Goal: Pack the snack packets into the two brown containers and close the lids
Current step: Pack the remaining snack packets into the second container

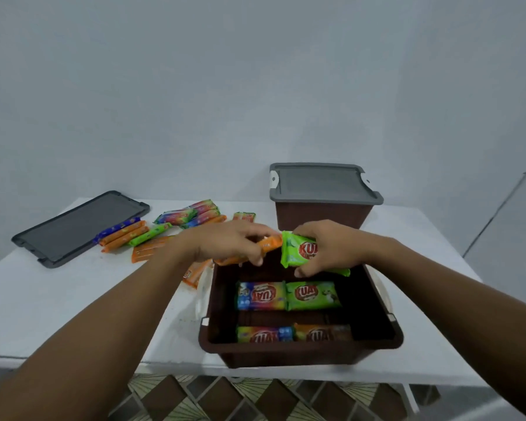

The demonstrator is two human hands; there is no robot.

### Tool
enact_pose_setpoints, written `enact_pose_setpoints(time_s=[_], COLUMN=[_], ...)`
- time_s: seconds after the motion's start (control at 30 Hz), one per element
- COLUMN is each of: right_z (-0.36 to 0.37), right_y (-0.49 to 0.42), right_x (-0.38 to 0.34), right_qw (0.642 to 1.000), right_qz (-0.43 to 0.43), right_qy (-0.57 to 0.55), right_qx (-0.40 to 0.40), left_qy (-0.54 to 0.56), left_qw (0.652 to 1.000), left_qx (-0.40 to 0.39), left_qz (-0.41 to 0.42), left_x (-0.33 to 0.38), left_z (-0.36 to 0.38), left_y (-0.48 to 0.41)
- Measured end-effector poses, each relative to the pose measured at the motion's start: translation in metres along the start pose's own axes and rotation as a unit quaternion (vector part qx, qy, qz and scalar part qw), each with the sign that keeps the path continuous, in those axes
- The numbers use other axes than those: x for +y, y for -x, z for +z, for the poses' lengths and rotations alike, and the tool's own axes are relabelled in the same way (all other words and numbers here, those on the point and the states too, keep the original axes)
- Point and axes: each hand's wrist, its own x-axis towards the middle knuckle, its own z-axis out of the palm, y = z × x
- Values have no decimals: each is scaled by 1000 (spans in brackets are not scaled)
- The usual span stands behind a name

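An open brown container (301,349) sits at the table's front edge with several snack packets (286,296) lying flat inside. Over its far rim my left hand (228,243) grips an orange packet (268,246), and my right hand (331,246) grips a green packet (298,250); the two packets touch. A second brown container (322,215) stands behind with its grey lid (322,185) shut. More loose packets (176,221) lie scattered on the table to the left.
A separate dark grey lid (79,227) lies flat at the table's far left. The white table (58,299) ends just in front of the open container. A pale wall stands behind; patterned floor tiles (225,399) show below.
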Motion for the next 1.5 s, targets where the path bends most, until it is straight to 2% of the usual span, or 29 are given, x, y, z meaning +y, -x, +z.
enact_pose_setpoints(time_s=[0.17,0.27,0.6,0.87,1.0,1.27,1.5], right_z=[34,51,65,71,72,68,68], right_y=[9,8,1,1,2,7,8], right_x=[19,28,33,35,36,32,32], right_qw=[997,994,990,985,984,984,981], right_qz=[10,22,-3,-16,-14,-10,-21], right_qy=[45,74,143,172,180,177,188], right_qx=[-58,-79,-9,-3,-5,-25,-49], left_qy=[-157,-255,-332,-471,-484,-413,-453], left_qw=[985,964,936,878,871,906,888], left_qx=[-37,-20,34,38,34,49,40], left_qz=[-57,-66,-106,-81,-79,-74,-69], left_x=[-9,-12,-16,-18,-19,-17,-18], left_z=[38,51,75,86,88,83,83], left_y=[-16,-24,-34,-37,-38,-30,-29])
